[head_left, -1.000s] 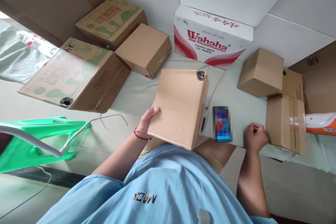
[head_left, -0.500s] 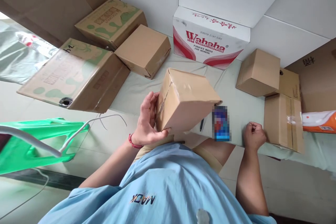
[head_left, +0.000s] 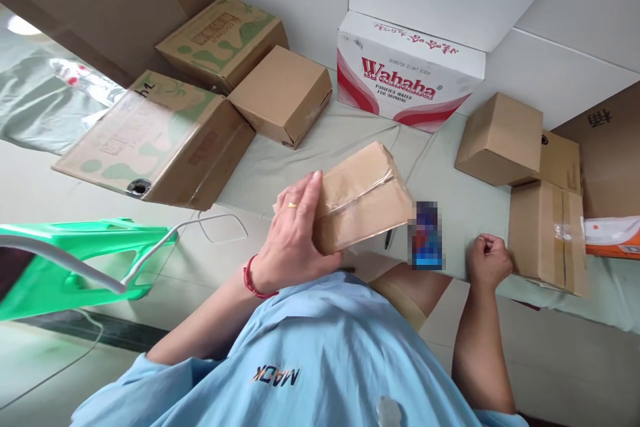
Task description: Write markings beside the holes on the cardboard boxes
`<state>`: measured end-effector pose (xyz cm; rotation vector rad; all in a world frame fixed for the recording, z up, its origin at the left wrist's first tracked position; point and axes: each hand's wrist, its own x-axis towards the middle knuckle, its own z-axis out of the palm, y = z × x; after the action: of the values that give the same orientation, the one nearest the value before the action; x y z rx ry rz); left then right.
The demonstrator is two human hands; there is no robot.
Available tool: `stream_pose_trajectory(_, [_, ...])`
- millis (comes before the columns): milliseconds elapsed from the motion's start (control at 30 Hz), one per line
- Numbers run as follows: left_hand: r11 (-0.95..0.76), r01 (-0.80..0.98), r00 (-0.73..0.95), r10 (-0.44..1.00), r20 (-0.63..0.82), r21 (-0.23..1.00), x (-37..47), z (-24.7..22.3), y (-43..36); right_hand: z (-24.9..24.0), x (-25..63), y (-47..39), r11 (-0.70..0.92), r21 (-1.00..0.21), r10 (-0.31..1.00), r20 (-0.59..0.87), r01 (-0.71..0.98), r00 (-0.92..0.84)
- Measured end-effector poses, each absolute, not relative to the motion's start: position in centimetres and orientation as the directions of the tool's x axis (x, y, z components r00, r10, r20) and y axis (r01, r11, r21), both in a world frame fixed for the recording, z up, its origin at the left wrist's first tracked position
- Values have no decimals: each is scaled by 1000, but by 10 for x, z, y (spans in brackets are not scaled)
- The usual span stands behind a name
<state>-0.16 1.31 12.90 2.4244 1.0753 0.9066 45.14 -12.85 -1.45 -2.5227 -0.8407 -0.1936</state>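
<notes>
Small brown rectangular cardboard box (head_left: 363, 200) tilted in the left hand (head_left: 296, 240)
Fingers (head_left: 306, 203) grip its left end; at right, the right hand (head_left: 489, 260), curled closed, lies near a taped brown cardboard carton (head_left: 535, 233).

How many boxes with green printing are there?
2: the nearer green-printed box on the left, and the farther green-printed box behind it. Both are left of the taped box in the left hand. Others could be hidden.
</notes>
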Motion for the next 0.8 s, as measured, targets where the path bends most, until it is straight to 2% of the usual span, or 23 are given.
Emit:
stream_pose_trajectory(100, [-664,656,545,746,383,359,10,142,17,-14,451,-128,-700,-387,531,280,600,800])
stream_pose_trajectory(267, [-677,699,616,733,289,230,12,141,16,-16,453,-129,-703,-387,530,275,597,802])
stream_pose_trajectory(400, [-752,650,708,651,274,110,13,140,-9,-16,453,-129,-699,-388,537,269,600,799])
stream_pose_trajectory(567, [-863,502,812,449,374,-55,11,131,-39,-13,451,-128,-692,-387,545,274,610,792])
stream_pose_trajectory(667, [-864,499,806,434,402,-68,6,126,-40,-12,449,-128,-688,-390,549,272,612,790])
stream_pose_trajectory(800, [-832,555,757,510,408,10,4,126,-34,-13,449,-128,-688,-395,546,271,609,793])
